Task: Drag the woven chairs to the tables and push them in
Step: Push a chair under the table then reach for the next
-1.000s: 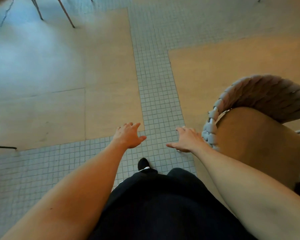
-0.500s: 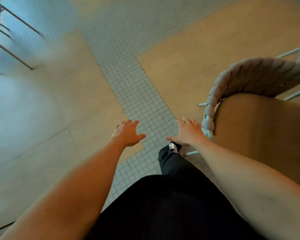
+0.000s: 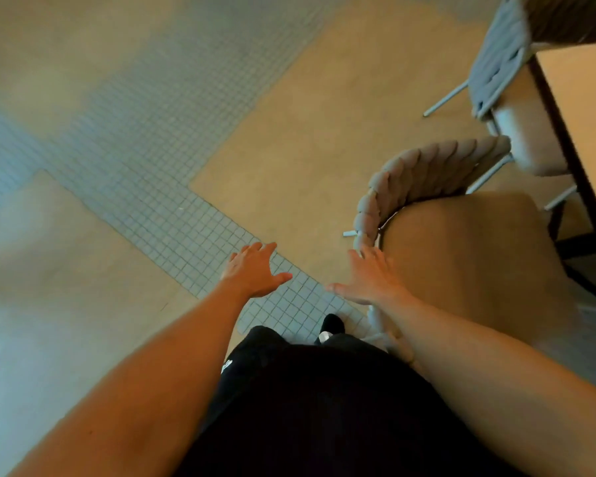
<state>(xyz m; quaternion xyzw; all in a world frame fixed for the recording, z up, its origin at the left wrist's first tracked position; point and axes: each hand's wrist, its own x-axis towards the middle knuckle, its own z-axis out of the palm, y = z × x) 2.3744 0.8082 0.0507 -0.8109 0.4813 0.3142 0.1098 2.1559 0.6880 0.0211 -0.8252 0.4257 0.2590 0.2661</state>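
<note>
Both hands are hanging open, the right hand (image 3: 372, 280) touching the woven chair (image 3: 427, 173) standing near the desk (image 3: 585, 108) at right, the left hand (image 3: 252, 270) empty; gripping and pushing in likely comes next.

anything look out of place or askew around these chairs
Yes: the woven chair nearest the right hand stands out on the floor, seat clear of the table, while the second chair sits tucked against it. Nothing looks spilled or broken.
</note>
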